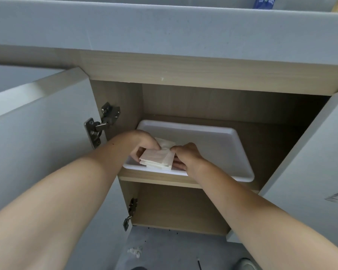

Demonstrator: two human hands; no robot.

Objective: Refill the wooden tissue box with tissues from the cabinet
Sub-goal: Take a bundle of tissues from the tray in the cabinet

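Note:
A stack of white folded tissues (pixel 158 158) sits at the near left of a white plastic tray (pixel 219 141) on the cabinet's upper shelf (pixel 164 180). My left hand (pixel 142 143) grips the stack's left end, fingers curled over the top. My right hand (pixel 187 155) grips its right end, fingers underneath. Both arms reach in from below. The wooden tissue box is not in view.
Both grey cabinet doors stand open: the left door (pixel 47 145) with metal hinges (pixel 101 123) and the right door (pixel 308 162). A grey countertop (pixel 164 30) overhangs above. The lower compartment (pixel 180 207) is dark. A crumpled white scrap (pixel 134 251) lies on the floor.

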